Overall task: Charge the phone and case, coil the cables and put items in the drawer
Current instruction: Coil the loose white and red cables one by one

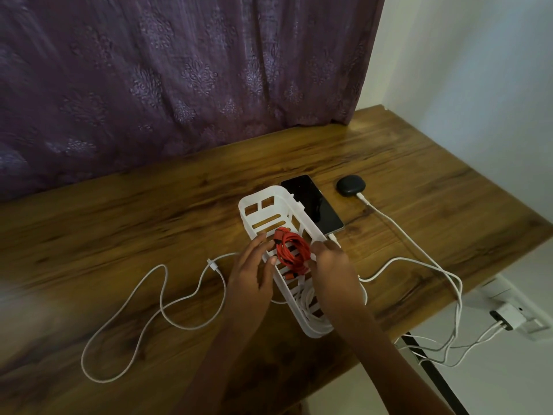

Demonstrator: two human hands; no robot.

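Note:
A white slotted basket lies on the wooden table. A coiled red cable sits in its middle, and a coiled white cable fills its near end. My left hand rests against the basket's left wall, fingers spread and touching the red coil. My right hand pinches the red coil from the right. A black phone lies beside the basket with a white cable plugged in. A dark earbud case sits further right, also plugged in.
A loose white cable snakes over the table to the left of my hands. Two charging cables run off the right edge to a white wall charger. A purple curtain hangs behind the table.

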